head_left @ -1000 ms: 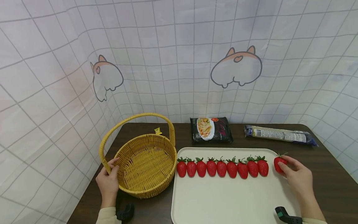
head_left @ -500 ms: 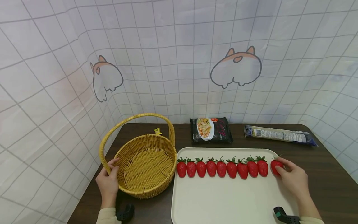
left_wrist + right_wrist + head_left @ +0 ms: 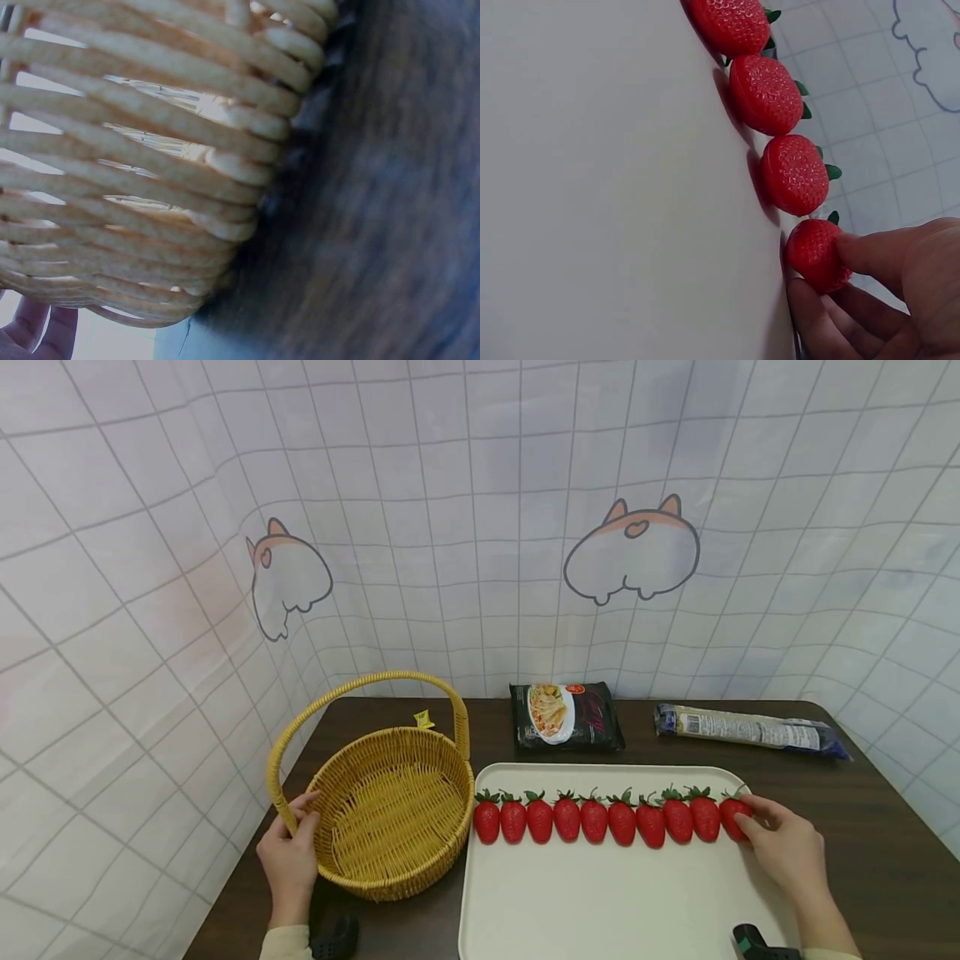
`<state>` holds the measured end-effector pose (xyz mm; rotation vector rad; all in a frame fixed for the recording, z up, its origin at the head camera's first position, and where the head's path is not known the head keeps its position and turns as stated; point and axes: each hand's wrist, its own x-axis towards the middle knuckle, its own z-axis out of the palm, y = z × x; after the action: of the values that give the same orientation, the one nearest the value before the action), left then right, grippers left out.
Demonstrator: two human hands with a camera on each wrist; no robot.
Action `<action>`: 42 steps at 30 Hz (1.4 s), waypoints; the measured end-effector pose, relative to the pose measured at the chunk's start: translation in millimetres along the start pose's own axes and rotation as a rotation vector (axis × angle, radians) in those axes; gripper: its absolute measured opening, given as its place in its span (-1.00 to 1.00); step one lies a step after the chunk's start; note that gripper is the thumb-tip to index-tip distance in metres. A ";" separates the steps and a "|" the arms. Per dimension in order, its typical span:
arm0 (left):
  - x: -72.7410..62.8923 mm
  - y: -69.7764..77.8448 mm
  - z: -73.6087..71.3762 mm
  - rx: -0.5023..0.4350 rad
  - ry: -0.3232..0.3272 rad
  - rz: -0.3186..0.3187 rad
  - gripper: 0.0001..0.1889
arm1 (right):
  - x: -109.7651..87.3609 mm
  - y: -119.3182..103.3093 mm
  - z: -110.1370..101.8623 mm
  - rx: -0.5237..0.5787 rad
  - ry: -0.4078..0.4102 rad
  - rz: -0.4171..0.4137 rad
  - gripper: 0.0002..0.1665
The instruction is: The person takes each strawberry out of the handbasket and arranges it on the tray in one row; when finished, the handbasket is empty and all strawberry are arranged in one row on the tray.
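My right hand (image 3: 783,847) pinches a red strawberry (image 3: 817,255) between thumb and fingers at the right end of a row. Several more strawberries (image 3: 594,820) lie side by side along the back of a white tray (image 3: 600,902), green leaves pointing away. The pinched one sits right beside its neighbour (image 3: 795,174). At the left, my left hand (image 3: 292,856) holds the rim of a yellow wicker basket (image 3: 397,810) by the foot of its arched handle. In the left wrist view the woven side (image 3: 135,150) fills much of the picture, a few fingers (image 3: 30,326) showing below.
Behind the tray lie a black food packet (image 3: 566,717) and a long blue-and-clear package (image 3: 750,731). A small yellow packet (image 3: 423,719) sits behind the basket. A gridded white curtain (image 3: 487,527) hangs along the back of the dark wooden table (image 3: 885,843).
My right hand has moved left with the strawberry, bringing it from the tray's right edge up against the row's end. My left hand stays on the basket. The head view has tilted slightly up.
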<state>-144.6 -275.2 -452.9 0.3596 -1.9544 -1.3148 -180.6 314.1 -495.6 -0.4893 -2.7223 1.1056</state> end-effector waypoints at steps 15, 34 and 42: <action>2.8 -4.4 0.9 -0.048 -0.007 0.005 -0.83 | 1.5 1.7 3.5 -0.035 0.084 -0.057 -0.59; 10.3 -34.6 2.7 0.012 -0.011 -0.028 -0.83 | 0.8 -8.4 -12.4 0.102 0.245 0.090 -0.60; 11.6 -39.3 2.6 0.045 -0.016 -0.015 -0.81 | -4.3 -34.7 -17.7 0.614 0.167 0.041 -0.72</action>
<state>-161.0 -297.4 -483.3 0.3875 -2.0004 -1.2882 -180.1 300.7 -458.8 -0.5040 -2.0849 1.7235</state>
